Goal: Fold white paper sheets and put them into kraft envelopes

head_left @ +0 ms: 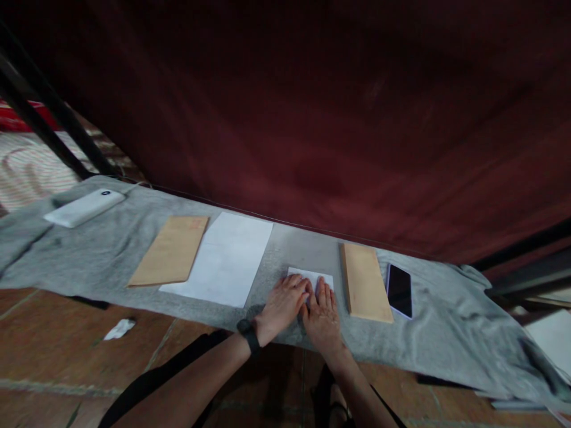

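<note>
My left hand lies flat with its fingers stretched over a small piece of folded white paper. Beside it, my right hand rests on the same paper, fingers extended forward. The hands nearly meet at the thumbs and cover most of the paper; only its far edge and corners show. To the left are larger white sheets, partly under a brown envelope. A thicker stack of brown envelopes lies just right of my right hand.
A dark-screened phone touches the envelope stack's right side. At the far left lies a white device with a cable. Grey cloth covers the narrow surface; a dark red curtain hangs behind. Crumpled white paper is on the tiled floor.
</note>
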The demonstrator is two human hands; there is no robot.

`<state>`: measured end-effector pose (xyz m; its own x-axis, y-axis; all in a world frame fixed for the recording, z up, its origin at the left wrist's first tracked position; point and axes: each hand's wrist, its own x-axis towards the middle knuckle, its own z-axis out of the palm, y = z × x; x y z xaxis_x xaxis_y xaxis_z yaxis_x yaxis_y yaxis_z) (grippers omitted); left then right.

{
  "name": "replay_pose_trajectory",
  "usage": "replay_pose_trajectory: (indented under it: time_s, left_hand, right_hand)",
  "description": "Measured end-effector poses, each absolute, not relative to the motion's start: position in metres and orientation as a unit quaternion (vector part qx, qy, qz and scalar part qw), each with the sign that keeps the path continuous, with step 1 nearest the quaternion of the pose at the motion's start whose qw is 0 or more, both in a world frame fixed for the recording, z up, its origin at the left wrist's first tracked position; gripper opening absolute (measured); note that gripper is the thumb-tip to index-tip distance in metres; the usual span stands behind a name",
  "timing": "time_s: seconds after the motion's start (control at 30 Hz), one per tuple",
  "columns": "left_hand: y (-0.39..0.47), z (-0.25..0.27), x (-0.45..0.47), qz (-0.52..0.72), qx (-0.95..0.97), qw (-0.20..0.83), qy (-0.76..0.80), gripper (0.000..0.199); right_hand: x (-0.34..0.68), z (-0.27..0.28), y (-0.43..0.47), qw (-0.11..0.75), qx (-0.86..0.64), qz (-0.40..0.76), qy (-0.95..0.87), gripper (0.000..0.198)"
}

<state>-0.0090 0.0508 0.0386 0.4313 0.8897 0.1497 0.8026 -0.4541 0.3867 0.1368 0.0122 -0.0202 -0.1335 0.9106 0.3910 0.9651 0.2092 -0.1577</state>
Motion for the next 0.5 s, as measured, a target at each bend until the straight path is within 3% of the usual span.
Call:
replay_pose_trajectory:
  time_s: [0.17,0.37,0.5]
  left_hand:
    - [0.068,0.041,-0.027,0.163,0.839,0.127,0.504,0.032]
    - [0.11,0.072,-0.143,0.258,0.622,0.012,0.739,0.061]
    - [0.104,0.078,-0.232,0.236,0.438,-0.04,0.866,0.079]
  right_hand:
    - [0.136,-0.021,0.013,0.2,-0.628,-0.078,-0.748,0.057]
    - [0.134,-0.018,0.013,0.212,-0.639,-0.062,-0.737,0.06]
    - [0.134,-0.018,0.013,0.236,-0.639,-0.055,-0.73,0.06]
